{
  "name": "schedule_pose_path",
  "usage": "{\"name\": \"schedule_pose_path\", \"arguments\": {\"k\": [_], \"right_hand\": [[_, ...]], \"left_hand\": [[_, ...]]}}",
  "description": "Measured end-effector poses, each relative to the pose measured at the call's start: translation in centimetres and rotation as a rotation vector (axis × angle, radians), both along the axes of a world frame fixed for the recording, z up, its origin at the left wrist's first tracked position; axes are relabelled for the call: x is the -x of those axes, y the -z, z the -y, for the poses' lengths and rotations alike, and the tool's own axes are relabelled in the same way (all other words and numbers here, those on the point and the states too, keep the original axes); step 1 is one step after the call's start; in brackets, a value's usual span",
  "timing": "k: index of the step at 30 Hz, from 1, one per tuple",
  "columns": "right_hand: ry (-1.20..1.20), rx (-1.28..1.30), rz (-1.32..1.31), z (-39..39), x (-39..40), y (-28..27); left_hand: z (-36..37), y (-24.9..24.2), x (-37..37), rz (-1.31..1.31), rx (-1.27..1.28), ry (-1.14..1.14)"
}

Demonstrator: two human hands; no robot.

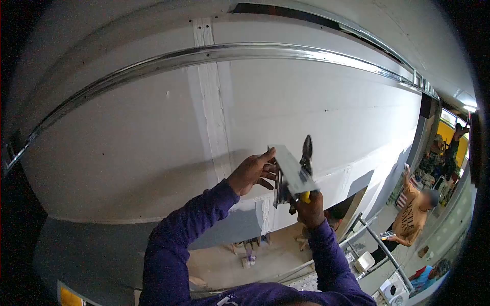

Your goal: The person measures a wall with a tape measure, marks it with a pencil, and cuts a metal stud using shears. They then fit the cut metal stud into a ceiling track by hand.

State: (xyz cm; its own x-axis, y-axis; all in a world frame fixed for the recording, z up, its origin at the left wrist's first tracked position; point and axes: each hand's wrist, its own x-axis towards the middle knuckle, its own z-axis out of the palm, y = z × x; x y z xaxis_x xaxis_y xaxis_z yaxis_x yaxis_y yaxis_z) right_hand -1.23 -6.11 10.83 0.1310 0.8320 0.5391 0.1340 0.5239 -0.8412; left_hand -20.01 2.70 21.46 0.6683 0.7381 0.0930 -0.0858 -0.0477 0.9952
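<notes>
My left hand (252, 172) is closed at the left edge of a short piece of metal channel (292, 171), thumb at its top corner and fingers against its side. The channel is pale, bent along its length and tilted in front of my chest. My right hand (310, 210) grips a pair of tin snips (307, 148) with dark blades pointing up and a bit of yellow handle showing. The blades stand just behind the channel's right edge, and the channel's lower end overlaps my right fingers in this view.
A plasterboard wall (143, 127) with a white filled joint (212, 107) faces me. A long metal rail (245, 50) runs across its top. Scaffold bars (390, 250) stand at lower right; beyond them a person in an orange shirt (408, 219) raises an arm. A bucket (248, 261) sits on the floor below.
</notes>
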Motion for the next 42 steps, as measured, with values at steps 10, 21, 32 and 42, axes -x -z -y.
{"name": "schedule_pose_path", "arguments": {"k": [10, 21, 32, 42], "right_hand": [[-0.054, -0.212, -0.113, -3.2, 1.9, -8.2], [-0.129, -0.273, -0.054, -7.1, 3.4, -14.4], [-0.085, -0.454, -0.176, -9.1, 7.7, -16.7], [0.296, -0.44, -0.16, -3.6, 10.3, -13.5]], "left_hand": [[1.2, -5.9, -0.1, -0.025, -1.811, -0.698], [-2.2, -14.4, -2.8, 0.184, -2.006, -0.671], [-6.4, -19.7, 0.7, 0.14, -1.973, -0.274], [-7.9, -20.7, 0.3, 0.27, -2.157, -0.251]]}}
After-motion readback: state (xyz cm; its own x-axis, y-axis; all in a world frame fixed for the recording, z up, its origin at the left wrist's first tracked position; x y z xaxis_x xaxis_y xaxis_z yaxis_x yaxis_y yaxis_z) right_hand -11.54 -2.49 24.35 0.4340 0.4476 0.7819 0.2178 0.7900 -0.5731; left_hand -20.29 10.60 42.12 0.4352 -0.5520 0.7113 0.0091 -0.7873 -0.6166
